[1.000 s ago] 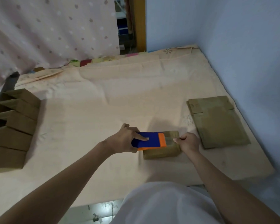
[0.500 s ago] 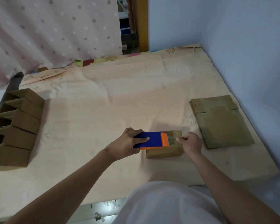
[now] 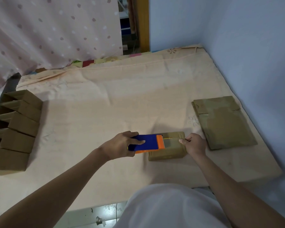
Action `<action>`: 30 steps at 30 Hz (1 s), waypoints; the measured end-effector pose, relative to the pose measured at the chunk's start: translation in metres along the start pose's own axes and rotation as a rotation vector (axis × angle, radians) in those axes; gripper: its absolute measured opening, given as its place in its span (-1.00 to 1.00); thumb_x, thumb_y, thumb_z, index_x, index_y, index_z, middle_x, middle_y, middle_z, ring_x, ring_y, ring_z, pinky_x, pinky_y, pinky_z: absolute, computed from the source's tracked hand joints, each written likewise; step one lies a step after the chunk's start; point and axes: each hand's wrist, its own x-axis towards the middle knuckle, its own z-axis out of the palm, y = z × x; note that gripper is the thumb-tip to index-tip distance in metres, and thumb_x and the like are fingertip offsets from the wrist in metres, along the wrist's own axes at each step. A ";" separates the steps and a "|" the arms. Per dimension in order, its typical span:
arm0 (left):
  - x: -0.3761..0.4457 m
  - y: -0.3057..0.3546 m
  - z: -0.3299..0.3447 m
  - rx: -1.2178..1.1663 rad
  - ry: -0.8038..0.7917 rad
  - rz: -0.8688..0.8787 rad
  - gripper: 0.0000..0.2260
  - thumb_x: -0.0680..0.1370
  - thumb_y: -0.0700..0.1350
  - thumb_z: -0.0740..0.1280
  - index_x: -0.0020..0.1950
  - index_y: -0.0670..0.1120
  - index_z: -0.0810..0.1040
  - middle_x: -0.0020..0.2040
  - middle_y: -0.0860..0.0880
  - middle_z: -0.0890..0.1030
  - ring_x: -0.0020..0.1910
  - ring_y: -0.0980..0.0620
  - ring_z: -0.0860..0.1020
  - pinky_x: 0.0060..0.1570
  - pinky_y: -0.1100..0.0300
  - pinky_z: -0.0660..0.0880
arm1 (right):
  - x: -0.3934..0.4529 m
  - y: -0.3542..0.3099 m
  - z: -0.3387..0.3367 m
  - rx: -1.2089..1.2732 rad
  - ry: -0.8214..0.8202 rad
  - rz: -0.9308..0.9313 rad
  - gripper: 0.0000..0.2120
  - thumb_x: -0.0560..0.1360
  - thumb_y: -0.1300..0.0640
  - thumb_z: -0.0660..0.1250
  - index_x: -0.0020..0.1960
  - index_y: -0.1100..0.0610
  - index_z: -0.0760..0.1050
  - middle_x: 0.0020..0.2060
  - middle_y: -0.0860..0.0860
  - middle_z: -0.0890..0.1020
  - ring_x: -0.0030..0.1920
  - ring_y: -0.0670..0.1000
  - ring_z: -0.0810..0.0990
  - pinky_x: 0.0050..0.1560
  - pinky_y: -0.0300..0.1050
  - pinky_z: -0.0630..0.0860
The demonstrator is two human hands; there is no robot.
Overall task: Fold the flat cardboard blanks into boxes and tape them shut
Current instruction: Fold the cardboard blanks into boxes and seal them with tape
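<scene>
Our left hand (image 3: 122,143) grips the tape dispenser (image 3: 146,143) over the box (image 3: 169,150); our right hand (image 3: 194,143) pinches the tape end beside it. Taping underway; next, pull the dispenser leftward.

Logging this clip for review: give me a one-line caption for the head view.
Left hand draws a blue-orange tape dispenser across a folded box while the right hand pins the tape end.

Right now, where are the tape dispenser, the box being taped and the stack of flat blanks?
tape dispenser (image 3: 146,143), head view, blue body.
box (image 3: 167,153), head view, near side wall.
flat blanks (image 3: 224,124), head view, top sheet's middle.
</scene>
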 end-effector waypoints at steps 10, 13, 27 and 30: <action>-0.017 -0.018 -0.023 -0.017 0.046 -0.030 -0.54 0.37 -0.21 0.54 0.26 0.02 0.64 0.23 -0.06 0.58 0.05 0.07 0.49 0.02 0.15 0.52 | 0.002 0.003 -0.007 -0.010 0.006 -0.008 -0.67 0.43 0.08 0.55 -0.34 0.14 0.44 -0.39 0.02 0.54 -0.23 0.16 0.57 -0.25 -0.10 0.32; -0.020 -0.024 -0.026 0.031 -0.009 -0.027 -0.54 0.37 -0.20 0.52 0.26 0.02 0.64 0.27 -0.06 0.55 0.07 0.07 0.44 0.02 0.19 0.46 | 0.000 -0.001 -0.003 -0.030 -0.007 -0.013 -0.65 0.44 0.06 0.54 -0.31 0.20 0.45 -0.39 0.06 0.55 -0.25 0.15 0.54 -0.28 -0.09 0.30; -0.014 -0.021 -0.017 0.079 -0.112 -0.109 -0.53 0.46 -0.18 0.45 0.36 0.06 0.56 0.32 -0.07 0.47 0.19 -0.04 0.41 0.10 0.13 0.45 | -0.044 -0.020 0.033 -0.455 0.108 -0.698 -0.65 0.56 0.19 0.31 0.30 0.31 0.53 0.30 0.24 0.56 0.30 0.26 0.54 0.25 0.10 0.55; -0.009 -0.017 -0.022 0.096 -0.125 -0.117 -0.53 0.46 -0.19 0.45 0.36 0.05 0.56 0.31 -0.09 0.49 0.20 -0.06 0.42 0.12 0.13 0.44 | -0.062 -0.020 0.057 -0.613 -0.352 -0.914 -0.48 0.68 0.05 -0.03 0.57 0.24 0.21 0.57 0.12 0.22 0.58 0.11 0.17 0.60 -0.01 0.03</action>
